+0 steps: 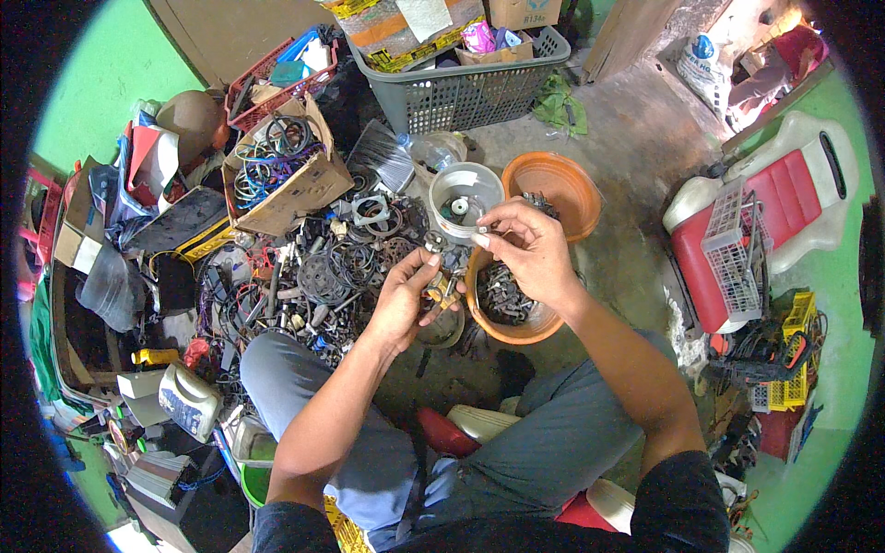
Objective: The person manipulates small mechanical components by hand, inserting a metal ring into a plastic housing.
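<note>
My left hand is closed around a small metal part, its kind too small to tell. By its fingers is a yellowish-brown piece, partly hidden; whether it is gripped I cannot tell. To the right, my right hand pinches a tiny pale piece between thumb and fingertips. Just beyond the fingertips stands a whitish plastic tub with a small white round part inside. Under my right hand is an orange bowl filled with dark metal bits, and behind it a wider orange basin.
Left of my hands spreads a heap of metal parts. Beyond it, a cardboard box holds tangled cables. A grey basket stands at the back. On the right are a red-and-white seat and a white plastic crate.
</note>
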A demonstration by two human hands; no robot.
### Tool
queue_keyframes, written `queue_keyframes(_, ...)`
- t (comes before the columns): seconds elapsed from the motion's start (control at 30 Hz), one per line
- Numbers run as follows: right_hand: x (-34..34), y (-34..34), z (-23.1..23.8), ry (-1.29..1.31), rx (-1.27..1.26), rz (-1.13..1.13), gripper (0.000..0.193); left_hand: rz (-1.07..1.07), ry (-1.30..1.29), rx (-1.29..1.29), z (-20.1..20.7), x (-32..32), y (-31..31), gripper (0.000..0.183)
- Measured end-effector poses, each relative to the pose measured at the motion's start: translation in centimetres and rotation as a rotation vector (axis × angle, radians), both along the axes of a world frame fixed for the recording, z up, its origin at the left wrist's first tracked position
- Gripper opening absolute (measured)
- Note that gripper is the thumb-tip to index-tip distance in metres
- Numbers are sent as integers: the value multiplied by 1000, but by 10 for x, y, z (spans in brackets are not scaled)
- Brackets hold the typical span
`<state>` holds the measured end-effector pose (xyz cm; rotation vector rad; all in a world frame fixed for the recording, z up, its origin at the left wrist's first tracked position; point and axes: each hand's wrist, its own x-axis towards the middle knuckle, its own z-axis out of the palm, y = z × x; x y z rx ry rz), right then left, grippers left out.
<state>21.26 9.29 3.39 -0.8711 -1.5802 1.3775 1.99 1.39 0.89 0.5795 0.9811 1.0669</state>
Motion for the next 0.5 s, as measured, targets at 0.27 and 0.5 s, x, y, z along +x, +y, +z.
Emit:
queue_keyframes(0.27, 4, 4, -6, -66, 95, 34, 14, 1, -16, -13, 0, -1, 0, 17)
queue_keyframes(0.5, 1, 2, 1, -17, 28, 27, 15, 40, -67, -40, 2, 0, 0, 19)
